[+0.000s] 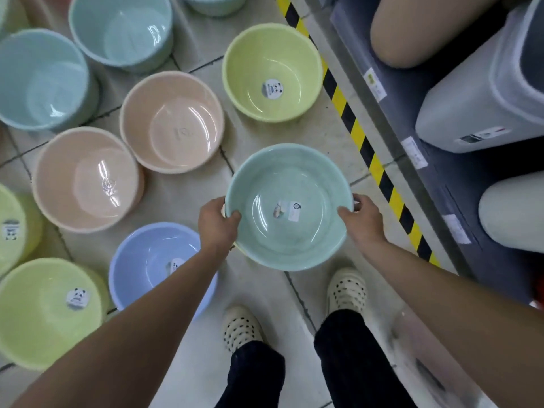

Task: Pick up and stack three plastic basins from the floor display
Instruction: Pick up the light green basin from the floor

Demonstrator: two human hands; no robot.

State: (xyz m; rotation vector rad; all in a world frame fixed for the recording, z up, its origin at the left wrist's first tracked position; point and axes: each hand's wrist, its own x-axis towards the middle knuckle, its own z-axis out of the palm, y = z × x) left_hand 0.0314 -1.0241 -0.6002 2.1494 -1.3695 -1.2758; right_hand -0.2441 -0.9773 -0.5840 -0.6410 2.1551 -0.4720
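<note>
A mint-green plastic basin (290, 184) with a small label inside is held above the tiled floor in front of my feet. My left hand (216, 223) grips its left rim, thumb curled over the edge. My right hand (363, 220) grips the right rim the same way. A sliver of another rim shows under its lower left edge. Beyond it on the floor stands a lime basin (272, 54) with a panda sticker. A lilac basin (147, 254) sits on the floor under my left forearm.
Two peach basins (172, 122) (85, 178), pale blue basins (38, 81) and lime ones (44, 313) cover the floor on the left. A shelf edge with yellow-black tape (365, 142) runs along the right, holding grey bins (482, 95).
</note>
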